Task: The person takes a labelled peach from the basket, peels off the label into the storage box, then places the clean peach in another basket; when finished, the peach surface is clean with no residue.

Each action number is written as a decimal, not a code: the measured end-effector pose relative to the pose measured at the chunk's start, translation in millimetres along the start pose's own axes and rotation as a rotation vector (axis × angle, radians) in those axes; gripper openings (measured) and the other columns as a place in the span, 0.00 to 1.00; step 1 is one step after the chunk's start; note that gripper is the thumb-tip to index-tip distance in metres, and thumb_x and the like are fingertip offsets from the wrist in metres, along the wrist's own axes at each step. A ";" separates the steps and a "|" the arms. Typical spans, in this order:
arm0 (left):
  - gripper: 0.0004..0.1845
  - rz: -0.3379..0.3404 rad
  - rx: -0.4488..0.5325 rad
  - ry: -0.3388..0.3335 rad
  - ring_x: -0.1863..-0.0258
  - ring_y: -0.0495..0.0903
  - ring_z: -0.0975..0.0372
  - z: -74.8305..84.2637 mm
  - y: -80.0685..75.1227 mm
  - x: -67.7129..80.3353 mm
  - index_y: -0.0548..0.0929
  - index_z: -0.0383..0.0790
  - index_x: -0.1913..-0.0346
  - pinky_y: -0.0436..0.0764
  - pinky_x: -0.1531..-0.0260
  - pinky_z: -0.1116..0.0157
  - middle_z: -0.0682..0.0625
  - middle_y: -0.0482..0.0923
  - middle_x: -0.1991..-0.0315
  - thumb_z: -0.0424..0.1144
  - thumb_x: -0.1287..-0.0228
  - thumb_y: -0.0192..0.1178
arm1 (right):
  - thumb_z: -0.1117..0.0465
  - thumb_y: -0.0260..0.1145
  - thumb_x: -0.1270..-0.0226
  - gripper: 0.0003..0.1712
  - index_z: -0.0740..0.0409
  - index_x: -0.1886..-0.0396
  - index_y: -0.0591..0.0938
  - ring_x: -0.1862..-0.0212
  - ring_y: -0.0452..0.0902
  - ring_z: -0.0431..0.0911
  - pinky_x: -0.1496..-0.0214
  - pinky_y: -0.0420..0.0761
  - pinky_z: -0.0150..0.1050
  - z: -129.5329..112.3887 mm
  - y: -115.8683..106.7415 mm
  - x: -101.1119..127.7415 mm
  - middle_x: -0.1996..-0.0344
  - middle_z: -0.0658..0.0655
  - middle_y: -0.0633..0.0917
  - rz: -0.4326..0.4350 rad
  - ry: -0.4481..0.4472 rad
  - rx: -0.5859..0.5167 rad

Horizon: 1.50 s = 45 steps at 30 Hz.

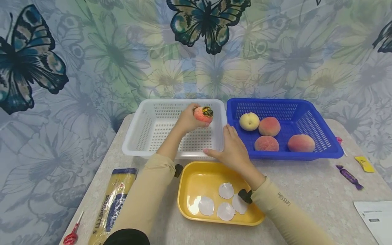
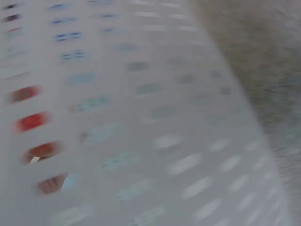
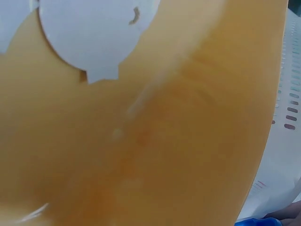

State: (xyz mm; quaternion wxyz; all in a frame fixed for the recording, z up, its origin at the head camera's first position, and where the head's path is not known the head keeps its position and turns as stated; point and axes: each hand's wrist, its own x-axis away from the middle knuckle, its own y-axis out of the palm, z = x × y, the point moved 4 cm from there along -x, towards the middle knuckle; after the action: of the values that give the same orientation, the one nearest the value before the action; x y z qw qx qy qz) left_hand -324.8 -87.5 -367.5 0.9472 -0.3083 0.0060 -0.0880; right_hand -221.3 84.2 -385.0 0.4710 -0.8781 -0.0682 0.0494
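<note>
My left hand (image 1: 186,120) grips a reddish peach (image 1: 200,116) with a black-and-yellow sticker, above the floor of the white slotted basket (image 1: 132,144). In the left wrist view, blurred slots of the white basket (image 2: 188,103) fill most of the picture. My right hand (image 1: 232,149) rests at that basket's near right corner, fingers extended along the rim and thumb spread to the left. Just right of it stands a blue basket (image 1: 294,155) holding a pale yellow peach (image 1: 249,121) and several pink peaches, one of them a peach (image 1: 301,143) at the right.
A yellow tray (image 1: 196,177) with several round white paper pieces (image 1: 226,211) lies below the hands. To the left are a spaghetti pack (image 1: 113,200) and a red lollipop (image 1: 71,234). Purple candy (image 1: 349,177), a yellow wrapper (image 1: 364,164) and a white sheet (image 1: 376,217) lie at right.
</note>
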 end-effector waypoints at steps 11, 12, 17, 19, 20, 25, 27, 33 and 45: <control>0.43 -0.094 0.208 0.146 0.51 0.79 0.55 35.9 -31.7 51.0 0.71 0.56 0.33 0.84 0.53 0.59 0.53 0.75 0.41 0.42 0.53 0.80 | 0.35 0.62 0.34 0.53 0.57 0.21 0.53 0.20 0.48 0.56 0.22 0.54 0.60 -1.1 -13.1 4.4 0.22 0.61 0.56 -0.022 -0.035 -0.210; 0.42 -0.107 0.223 0.164 0.53 0.80 0.54 37.9 -32.9 57.5 0.72 0.57 0.33 0.85 0.56 0.59 0.54 0.76 0.42 0.42 0.53 0.79 | 0.36 0.61 0.32 0.50 0.56 0.21 0.54 0.21 0.50 0.56 0.22 0.56 0.60 -1.6 -17.6 6.4 0.22 0.59 0.58 -0.009 -0.046 -0.257; 0.39 -0.140 0.278 0.234 0.56 0.77 0.53 45.4 -34.3 89.5 0.74 0.58 0.33 0.86 0.62 0.60 0.52 0.76 0.45 0.45 0.51 0.78 | 0.45 0.57 0.25 0.35 0.48 0.24 0.61 0.29 0.67 0.52 0.27 0.66 0.56 -7.4 -44.6 21.0 0.27 0.53 0.67 0.139 -0.206 -0.428; 0.37 -0.137 0.308 0.257 0.55 0.75 0.52 47.8 -32.8 101.5 0.74 0.57 0.34 0.86 0.62 0.60 0.52 0.77 0.46 0.44 0.49 0.77 | 0.51 0.57 0.23 0.30 0.47 0.25 0.63 0.34 0.72 0.51 0.30 0.70 0.53 -10.6 -55.2 28.3 0.29 0.51 0.70 0.202 -0.293 -0.465; 0.36 -0.135 0.329 0.269 0.55 0.75 0.52 48.7 -31.5 106.9 0.75 0.56 0.35 0.86 0.62 0.59 0.52 0.78 0.46 0.43 0.48 0.76 | 0.54 0.56 0.23 0.29 0.47 0.26 0.64 0.36 0.74 0.51 0.32 0.72 0.50 -12.5 -60.2 31.9 0.30 0.51 0.71 0.231 -0.338 -0.470; 0.31 -0.118 0.454 0.329 0.52 0.78 0.52 53.1 -22.6 129.9 0.76 0.51 0.37 0.87 0.57 0.58 0.52 0.76 0.43 0.35 0.44 0.73 | 0.56 0.57 0.24 0.24 0.55 0.32 0.71 0.46 0.78 0.49 0.42 0.76 0.37 -25.3 -80.7 48.4 0.39 0.56 0.77 0.356 -0.588 -0.397; 0.30 -0.109 0.494 0.340 0.51 0.79 0.52 54.4 -18.6 137.2 0.76 0.50 0.37 0.87 0.57 0.57 0.51 0.76 0.42 0.34 0.44 0.72 | 0.50 0.56 0.24 0.25 0.58 0.35 0.74 0.50 0.77 0.48 0.44 0.75 0.34 -31.9 -86.3 54.4 0.43 0.59 0.78 0.380 -0.680 -0.344; 0.30 -0.040 0.554 0.360 0.50 0.81 0.52 54.3 -9.8 151.4 0.75 0.48 0.37 0.87 0.54 0.57 0.48 0.75 0.42 0.35 0.44 0.71 | 0.41 0.53 0.24 0.28 0.56 0.41 0.80 0.49 0.77 0.47 0.40 0.74 0.28 -50.6 -92.9 69.0 0.51 0.57 0.81 0.380 -0.827 -0.189; 0.29 -0.047 0.639 0.368 0.48 0.80 0.54 45.7 3.0 158.7 0.74 0.46 0.37 0.86 0.51 0.58 0.47 0.78 0.44 0.37 0.41 0.70 | 0.54 0.52 0.21 0.18 0.58 0.49 0.85 0.56 0.81 0.45 0.49 0.76 0.30 -57.1 -89.2 73.0 0.59 0.53 0.86 0.436 -0.945 -0.034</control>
State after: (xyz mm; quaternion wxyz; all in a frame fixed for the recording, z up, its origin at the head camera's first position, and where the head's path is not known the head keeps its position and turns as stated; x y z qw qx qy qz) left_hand -165.1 -85.5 -325.5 0.9765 0.0239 0.1413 -0.1609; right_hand -147.3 98.3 -280.7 0.3531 -0.7615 -0.0895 0.5361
